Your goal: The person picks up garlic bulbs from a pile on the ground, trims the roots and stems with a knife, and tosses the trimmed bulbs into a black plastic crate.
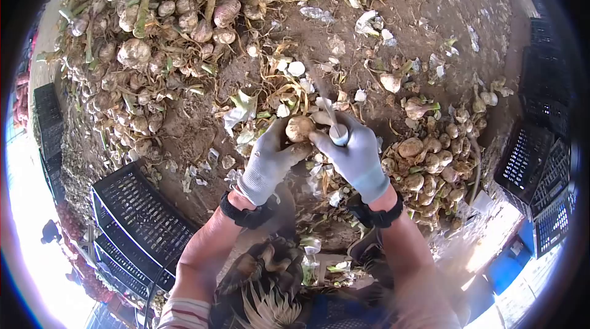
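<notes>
Both my hands wear pale grey gloves and meet in the middle of the head view. My left hand [268,160] is closed around a garlic bulb [300,128], whose rounded, soil-stained side faces up. In my right hand [354,154] is a small knife [338,133] with a pale handle; its thin blade points away from me and is partly blurred. The right thumb reaches the bulb's right side. Just beyond the hands, cut white stem pieces [296,68] and dry leaf scraps [244,108] lie on the soil.
A big heap of untrimmed garlic [135,52] spreads across the far left. To my right sits a smaller pile of bulbs [424,160]. Black plastic crates [144,212] stand at the left, and more crates [525,160] are stacked at the right. A blue container [507,270] is at lower right.
</notes>
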{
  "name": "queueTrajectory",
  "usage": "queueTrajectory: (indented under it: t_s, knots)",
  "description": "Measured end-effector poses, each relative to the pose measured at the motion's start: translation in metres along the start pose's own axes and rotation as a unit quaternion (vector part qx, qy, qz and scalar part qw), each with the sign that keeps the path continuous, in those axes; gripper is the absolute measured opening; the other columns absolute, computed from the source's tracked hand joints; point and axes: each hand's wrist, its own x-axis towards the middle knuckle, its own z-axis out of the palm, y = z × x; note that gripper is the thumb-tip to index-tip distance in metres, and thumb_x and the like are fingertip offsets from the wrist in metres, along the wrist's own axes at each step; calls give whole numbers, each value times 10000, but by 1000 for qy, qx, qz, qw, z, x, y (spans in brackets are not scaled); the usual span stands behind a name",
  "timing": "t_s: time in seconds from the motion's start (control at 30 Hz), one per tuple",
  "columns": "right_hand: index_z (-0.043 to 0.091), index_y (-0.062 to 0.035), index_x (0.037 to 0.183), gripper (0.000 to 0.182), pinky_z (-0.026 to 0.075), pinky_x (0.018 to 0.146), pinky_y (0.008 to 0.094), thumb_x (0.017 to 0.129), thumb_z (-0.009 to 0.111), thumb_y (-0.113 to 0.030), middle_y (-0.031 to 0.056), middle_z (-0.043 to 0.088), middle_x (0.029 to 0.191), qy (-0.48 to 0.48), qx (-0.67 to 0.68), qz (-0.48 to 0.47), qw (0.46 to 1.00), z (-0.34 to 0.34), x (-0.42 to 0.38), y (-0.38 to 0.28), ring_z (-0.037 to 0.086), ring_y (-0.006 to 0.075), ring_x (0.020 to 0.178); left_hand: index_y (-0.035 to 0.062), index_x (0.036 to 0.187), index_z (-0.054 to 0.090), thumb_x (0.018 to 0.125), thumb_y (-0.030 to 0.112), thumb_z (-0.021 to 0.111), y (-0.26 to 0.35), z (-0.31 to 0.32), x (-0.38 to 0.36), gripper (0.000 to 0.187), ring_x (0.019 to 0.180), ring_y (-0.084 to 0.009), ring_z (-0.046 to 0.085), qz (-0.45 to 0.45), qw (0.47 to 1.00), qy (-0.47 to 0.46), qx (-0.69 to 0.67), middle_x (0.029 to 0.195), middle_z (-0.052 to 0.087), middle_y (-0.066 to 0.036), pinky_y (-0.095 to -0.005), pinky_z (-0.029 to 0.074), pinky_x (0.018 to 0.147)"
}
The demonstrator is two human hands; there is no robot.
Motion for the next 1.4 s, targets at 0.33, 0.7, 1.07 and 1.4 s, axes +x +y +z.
queueTrajectory:
  t_s: [0.33, 0.7, 1.07, 1.4]
  knots:
    - [670, -128, 976, 191, 490, 625, 395, 789, 687, -169, 65, 605, 773, -59, -384, -189, 902, 0, -42, -16, 644, 260, 668, -2, 1355, 483, 882, 155, 751, -26, -30, -28, 565, 890, -123, 639, 197, 955, 27, 222, 1031, 676, -51, -294, 548, 769]
    - [705, -121, 1003, 165, 570, 695, 416, 922, 607, -225, 144, 722, 848, -95, -451, 140, 876, -24, -28, 34, 722, 295, 771, 28, 1207, 586, 785, 129, 830, 17, -23, -50, 497, 970, -135, 646, 112, 988, -14, 104, 1072, 678, -69, -298, 532, 833]
    - [716, -70, 1004, 265, 574, 700, 409, 875, 659, -294, 165, 720, 812, -168, -303, 138, 928, -7, -44, 75, 715, 321, 752, 98, 855, 707, 698, 11, 626, 3, -19, -43, 198, 984, -298, 600, 428, 718, -4, 549, 1100, 640, -74, -454, 510, 844]
    - [749, -48, 974, 146, 472, 528, 243, 835, 762, -90, 33, 714, 750, -45, 111, 216, 969, 23, -78, 87, 605, 83, 583, 28, 1308, 555, 832, 282, 751, 145, -50, 55, 574, 1105, -346, 638, 429, 698, 204, 536, 1355, 550, -196, -453, 539, 960]
